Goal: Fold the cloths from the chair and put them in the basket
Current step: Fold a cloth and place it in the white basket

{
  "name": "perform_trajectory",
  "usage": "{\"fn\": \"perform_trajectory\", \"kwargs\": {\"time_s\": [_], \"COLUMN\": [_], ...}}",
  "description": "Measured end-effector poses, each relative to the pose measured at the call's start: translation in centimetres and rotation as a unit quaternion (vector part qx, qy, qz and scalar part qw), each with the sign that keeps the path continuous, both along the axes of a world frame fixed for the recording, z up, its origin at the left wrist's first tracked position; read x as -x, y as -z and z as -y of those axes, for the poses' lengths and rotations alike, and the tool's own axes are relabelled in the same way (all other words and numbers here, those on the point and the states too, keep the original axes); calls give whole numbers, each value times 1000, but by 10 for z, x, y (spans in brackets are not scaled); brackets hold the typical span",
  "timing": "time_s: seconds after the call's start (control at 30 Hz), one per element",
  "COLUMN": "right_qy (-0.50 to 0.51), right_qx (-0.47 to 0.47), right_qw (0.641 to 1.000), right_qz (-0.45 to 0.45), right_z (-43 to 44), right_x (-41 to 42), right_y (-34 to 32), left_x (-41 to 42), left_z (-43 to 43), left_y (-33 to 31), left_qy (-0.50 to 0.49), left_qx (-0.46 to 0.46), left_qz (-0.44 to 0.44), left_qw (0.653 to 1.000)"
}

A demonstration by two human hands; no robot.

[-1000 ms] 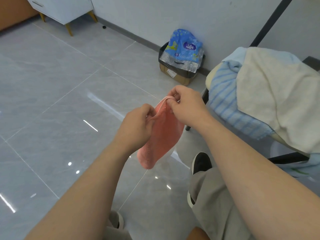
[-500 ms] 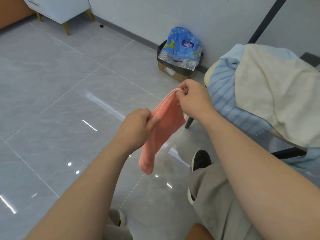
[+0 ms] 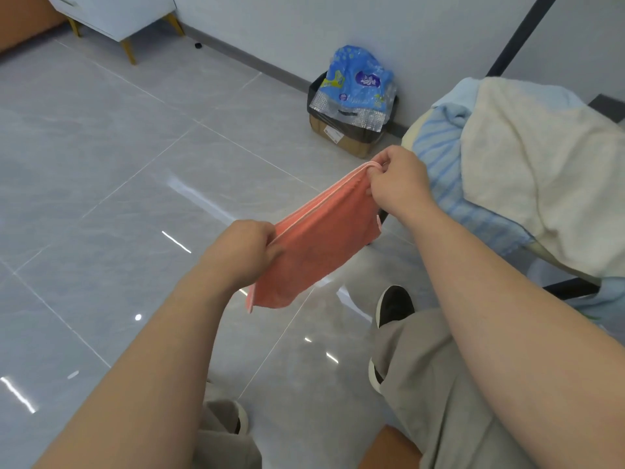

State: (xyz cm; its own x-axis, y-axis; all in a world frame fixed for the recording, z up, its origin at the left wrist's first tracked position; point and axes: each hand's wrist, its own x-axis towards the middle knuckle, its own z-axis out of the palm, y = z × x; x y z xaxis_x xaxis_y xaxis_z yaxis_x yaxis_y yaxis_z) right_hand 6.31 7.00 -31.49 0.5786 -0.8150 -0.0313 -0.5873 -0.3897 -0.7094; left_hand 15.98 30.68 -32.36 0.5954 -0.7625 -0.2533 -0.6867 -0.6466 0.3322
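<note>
Both hands have drawn apart since a second ago, when they met close together at the top of the pink cloth (image 3: 318, 245); the doubled cloth now hangs stretched between them along its top edge. The left hand (image 3: 241, 252) pinches the nearer, lower end, its fingers curled round the edge. The right hand (image 3: 399, 184) pinches the farther, higher end, thumb and fingers closed on both layers. The cloth is in the air above the tiled floor (image 3: 118, 164), in front of the person's knees, and touches nothing but the hands. Two edges run together along the top, so it looks folded in half once already.

Just beside the right hand stands the chair (image 3: 575, 286), with a cream towel (image 3: 541, 164) draped over a blue striped cloth (image 3: 436, 154); these lie loose, not yet folded. No basket shows in the view, so its place cannot be told.

The step in hand seems to be the folding of this small cloth, at the point of pulling the half-fold taut and straight. The task is likely far from done, since a pile waits on the chair. The next move probably calls for bringing the two ends together for a second fold, with corners matched and both layers kept pinched so they do not slip apart, and then finding the basket.
</note>
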Motion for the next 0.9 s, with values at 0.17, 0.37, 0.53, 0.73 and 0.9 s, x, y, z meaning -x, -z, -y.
{"fn": "perform_trajectory", "kwargs": {"time_s": [0.17, 0.37, 0.53, 0.73, 0.9], "right_qy": [34, 42, 56, 62, 46], "right_qx": [-9, -3, 3, 25, 31], "right_qw": [999, 999, 998, 997, 997], "right_qz": [13, 3, -15, -49, -46], "right_z": [6, 7, 10, 13, 12], "right_x": [5, 7, 9, 13, 15], "right_y": [-3, -4, -5, -5, -5], "left_x": [-11, -29, -35, -38, -38], "left_z": [-15, -35, -42, -40, -42], "left_y": [0, 1, -1, -6, -7], "left_qy": [-46, -98, -146, -206, -220], "left_qx": [-15, 16, 31, 117, 164], "left_qz": [6, 22, 33, -5, -31], "left_qw": [999, 995, 988, 972, 961]}}
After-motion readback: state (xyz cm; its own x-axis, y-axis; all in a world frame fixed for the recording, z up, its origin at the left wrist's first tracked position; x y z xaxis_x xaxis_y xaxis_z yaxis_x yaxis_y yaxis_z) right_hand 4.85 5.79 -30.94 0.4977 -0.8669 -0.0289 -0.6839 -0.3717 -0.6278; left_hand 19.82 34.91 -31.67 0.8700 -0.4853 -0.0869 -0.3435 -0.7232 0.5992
